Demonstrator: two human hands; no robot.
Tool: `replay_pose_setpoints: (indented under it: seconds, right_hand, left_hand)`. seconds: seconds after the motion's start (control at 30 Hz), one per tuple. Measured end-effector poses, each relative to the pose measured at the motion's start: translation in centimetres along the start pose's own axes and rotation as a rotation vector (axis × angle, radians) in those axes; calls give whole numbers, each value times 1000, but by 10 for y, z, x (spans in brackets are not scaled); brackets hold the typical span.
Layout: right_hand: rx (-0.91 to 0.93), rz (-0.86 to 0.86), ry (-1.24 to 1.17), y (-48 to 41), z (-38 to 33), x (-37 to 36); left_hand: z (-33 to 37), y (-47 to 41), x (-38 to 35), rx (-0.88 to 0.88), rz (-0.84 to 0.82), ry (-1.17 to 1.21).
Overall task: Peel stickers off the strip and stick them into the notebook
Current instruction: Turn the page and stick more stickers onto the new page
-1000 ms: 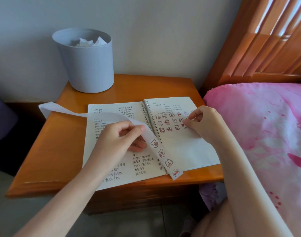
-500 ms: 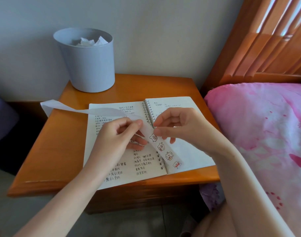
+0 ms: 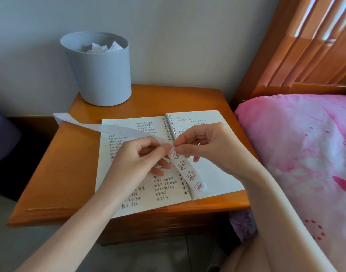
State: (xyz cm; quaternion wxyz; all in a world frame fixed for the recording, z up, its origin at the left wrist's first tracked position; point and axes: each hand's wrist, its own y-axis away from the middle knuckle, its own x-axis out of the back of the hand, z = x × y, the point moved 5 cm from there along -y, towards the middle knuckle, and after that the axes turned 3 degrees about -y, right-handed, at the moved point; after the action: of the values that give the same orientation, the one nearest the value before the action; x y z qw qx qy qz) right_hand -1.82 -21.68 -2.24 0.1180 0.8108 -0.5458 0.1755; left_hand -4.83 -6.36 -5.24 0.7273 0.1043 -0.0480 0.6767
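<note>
Four cartoon stickers (image 3: pixel 190 176) on long white paper strip (image 3: pixel 117 129), frame centre, over open spiral notebook (image 3: pixel 217 169). Left hand (image 3: pixel 136 160) pinches strip, right hand (image 3: pixel 205 142) pinches top sticker (image 3: pixel 175 154). Peeling step; next needs slow lift-off.

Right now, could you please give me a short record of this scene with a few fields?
Left hand: pinches the sticker strip just above its stickers
Right hand: pinches the strip at the topmost sticker
Stickers visible on strip: four
Bare end of strip: trails left beyond the notebook
Notebook: open, flat on the nightstand
Bin: back left of the nightstand, with paper scraps inside
</note>
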Motion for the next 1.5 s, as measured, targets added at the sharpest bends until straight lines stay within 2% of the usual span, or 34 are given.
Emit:
replay_pose_setpoints:
  seconds: [0.63,1.1,1.3,1.37,1.43,1.5]
  right_hand:
    - [7,21,-4,0,1,-1]
    - [35,55,231,2,-3,-4]
    - [20,-6,236,4,-5,-5]
    - [24,33,178,6,-7,3]
    - [4,121,63,8,-8,17]
    - [-42,227,49,11,-1,37]
  left_hand:
    - [1,1,0,29,17,30]
    - [0,1,0,24,40,-7]
    - [-1,-1,-1,28,41,13]
    - [-1,-2,-1,30,40,18]
    - [-3,-2,-1,34,35,8]
    - [-4,-2,-1,32,30,2]
